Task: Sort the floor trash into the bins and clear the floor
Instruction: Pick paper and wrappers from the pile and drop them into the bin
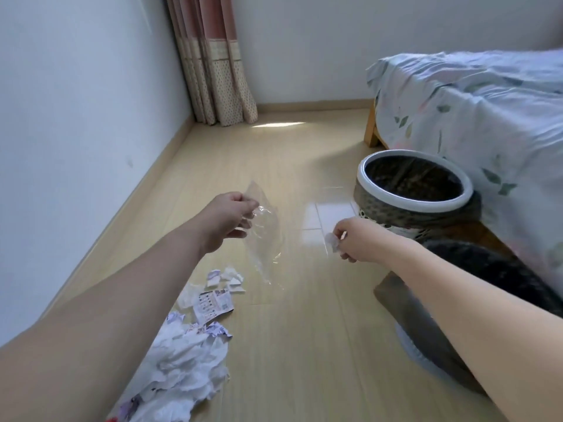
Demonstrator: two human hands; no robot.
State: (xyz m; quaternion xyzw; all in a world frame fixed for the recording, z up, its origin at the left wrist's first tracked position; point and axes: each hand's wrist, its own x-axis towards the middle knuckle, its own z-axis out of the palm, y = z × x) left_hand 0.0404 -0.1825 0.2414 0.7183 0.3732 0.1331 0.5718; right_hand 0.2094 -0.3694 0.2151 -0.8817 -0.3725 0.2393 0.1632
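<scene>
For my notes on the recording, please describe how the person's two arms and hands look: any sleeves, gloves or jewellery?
Both forearms are bare as far as the frame shows; no sleeve reaches into view. The left hand and the right hand wear no gloves. No watch, bracelet or ring is visible on either wrist or on the visible fingers.

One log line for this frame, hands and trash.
left hand: holds plastic wrap | right hand: pinches paper scrap | bin: open | paper pile: on floor

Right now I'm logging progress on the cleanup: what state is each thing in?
Left hand: pinching the clear plastic wrap, raised off the floor.
Right hand: pinching a small white scrap.
Bin: open, lined, upright beside the bed.
Paper pile: lying on the floor.
</scene>
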